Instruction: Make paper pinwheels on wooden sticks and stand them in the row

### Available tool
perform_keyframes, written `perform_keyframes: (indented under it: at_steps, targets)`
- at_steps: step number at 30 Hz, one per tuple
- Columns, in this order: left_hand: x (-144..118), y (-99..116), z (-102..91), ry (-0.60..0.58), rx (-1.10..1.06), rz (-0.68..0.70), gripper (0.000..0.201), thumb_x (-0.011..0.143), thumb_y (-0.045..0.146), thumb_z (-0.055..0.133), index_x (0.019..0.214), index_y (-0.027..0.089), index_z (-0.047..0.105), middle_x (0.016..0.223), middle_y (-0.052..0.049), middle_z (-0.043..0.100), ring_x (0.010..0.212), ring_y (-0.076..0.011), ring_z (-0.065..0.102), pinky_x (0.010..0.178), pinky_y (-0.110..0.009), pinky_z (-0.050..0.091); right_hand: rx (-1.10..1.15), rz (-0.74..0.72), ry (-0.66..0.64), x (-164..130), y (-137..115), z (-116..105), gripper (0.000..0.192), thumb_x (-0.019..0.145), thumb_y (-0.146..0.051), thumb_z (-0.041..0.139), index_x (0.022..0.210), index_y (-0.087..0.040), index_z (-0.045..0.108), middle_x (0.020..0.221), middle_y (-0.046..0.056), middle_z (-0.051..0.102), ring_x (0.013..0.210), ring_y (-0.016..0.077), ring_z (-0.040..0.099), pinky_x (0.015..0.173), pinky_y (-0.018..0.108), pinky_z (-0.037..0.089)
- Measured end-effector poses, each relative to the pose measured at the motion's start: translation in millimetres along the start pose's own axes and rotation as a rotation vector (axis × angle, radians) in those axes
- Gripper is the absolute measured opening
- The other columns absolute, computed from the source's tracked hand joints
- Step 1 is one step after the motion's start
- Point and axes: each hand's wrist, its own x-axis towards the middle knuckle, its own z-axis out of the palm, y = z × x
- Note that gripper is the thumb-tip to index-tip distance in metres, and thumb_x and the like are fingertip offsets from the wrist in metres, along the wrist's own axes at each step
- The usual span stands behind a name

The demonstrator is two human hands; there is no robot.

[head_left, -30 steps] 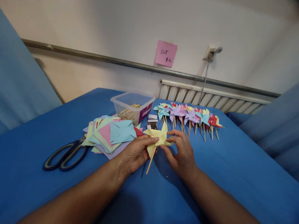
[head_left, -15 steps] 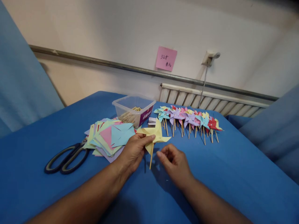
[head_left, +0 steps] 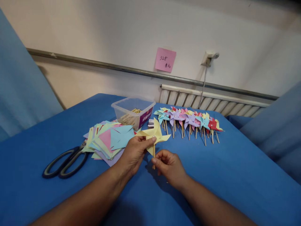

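Yellow paper pinwheel [head_left: 159,131] near the centre of the frame, upright on its wooden stick [head_left: 154,150], held above the worktop [head_left: 223,175]; small shiny stud at its middle.

Left to right:

Far left: light blue curtain [head_left: 25,78]. Below it, at left of frame, scissors [head_left: 64,161] lying flat, dark handles toward lower left, blades mostly hidden at the edge of a loose paper stack [head_left: 103,141]. Stack sheets are pale green, pink, lilac and blue; a blue sheet with corner slits lies on top.

Left of centre: clear plastic tub [head_left: 117,107] just behind the stack, purple label on its right side, bundle of thin sticks [head_left: 130,117] inside.

Left hand [head_left: 135,152]: fingers grasping the yellow pinwheel, thumb pressed on its front just beside the stud. Small box [head_left: 150,123] behind the pinwheel, mostly covered.

Right hand [head_left: 170,166], right of centre: fingers pinched on the lower part of the stick, the others curled in.

Upper centre: pink note [head_left: 165,59] with handwriting, on the wall above a metal rail [head_left: 105,65].

Right of centre: row of assembled pinwheels [head_left: 191,121], mixed colours, sticks toward the viewer; radiator [head_left: 185,99] beyond, wall socket [head_left: 208,58] above.

Far right: second blue curtain [head_left: 277,125].
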Motion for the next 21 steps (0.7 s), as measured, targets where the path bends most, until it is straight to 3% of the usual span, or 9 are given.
perform_keyframes:
  at_steps: [7,15,21]
  targets:
    - [0.8,-7.7,0.1,-0.013,0.071,0.036,0.032,0.063,0.026,0.079,0.091,0.012,0.071,0.083,-0.008,0.072,0.074,-0.018,0.064,0.07,-0.027,0.048,0.184,-0.052,0.172,3.7,-10.8,-3.3,0.033,0.067,-0.045,0.076,0.076,-0.016,0.064,0.057,-0.003,0.059,0.046,0.0078,0.049,0.043,0.02,0.038]
    - [-0.5,-14.1,4.9,0.014,0.175,0.075,0.036,0.058,0.026,0.082,0.091,0.014,0.072,0.08,-0.007,0.073,0.073,-0.0194,0.065,0.065,-0.028,0.048,0.314,-0.025,0.199,6.6,-7.8,-6.1,0.034,0.066,-0.044,0.078,0.078,-0.015,0.065,0.061,-0.002,0.061,0.044,0.0076,0.051,0.041,0.02,0.04]
    - [1.9,-19.9,2.1,0.042,0.246,0.105,0.028,0.06,0.027,0.08,0.082,0.013,0.071,0.081,-0.007,0.071,0.071,-0.0176,0.063,0.065,-0.027,0.048,0.388,0.041,0.188,5.9,-10.7,-6.7,0.037,0.065,-0.046,0.078,0.077,-0.014,0.063,0.061,-0.001,0.062,0.044,0.0077,0.052,0.042,0.02,0.041]
